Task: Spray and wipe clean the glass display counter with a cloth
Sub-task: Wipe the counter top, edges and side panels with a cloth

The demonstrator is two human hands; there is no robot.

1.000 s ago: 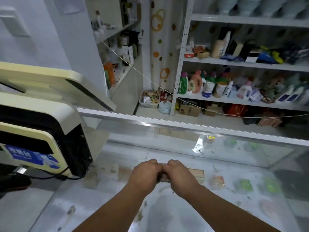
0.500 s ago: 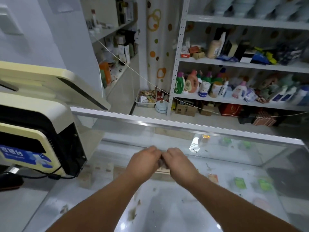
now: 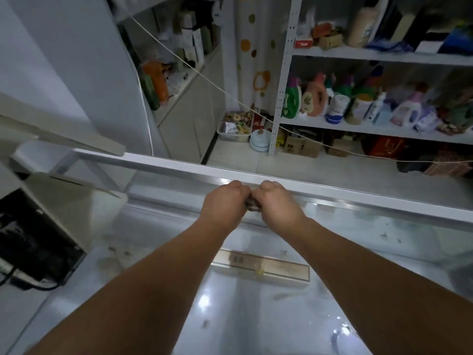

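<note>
My left hand (image 3: 225, 204) and my right hand (image 3: 277, 204) are side by side with fingers curled, both gripping a small dark cloth (image 3: 252, 204) that is mostly hidden between them. They press it on the glass display counter (image 3: 256, 316) right at its far metal edge (image 3: 158, 162). Both forearms stretch across the wet, smeared glass. A flat tan box (image 3: 271, 267) shows under the glass, nearer to me than the hands.
A cream and black machine (image 3: 33, 231) with a cable stands on the counter's left end. Beyond the counter are floor, a string stretched across, and shelves (image 3: 378, 124) of detergent bottles and boxes. Dirt specks dot the glass left of my arms.
Both hands have slid the cloth away from me, from the middle of the glass to the far metal edge. The view has tipped forward with them.
</note>
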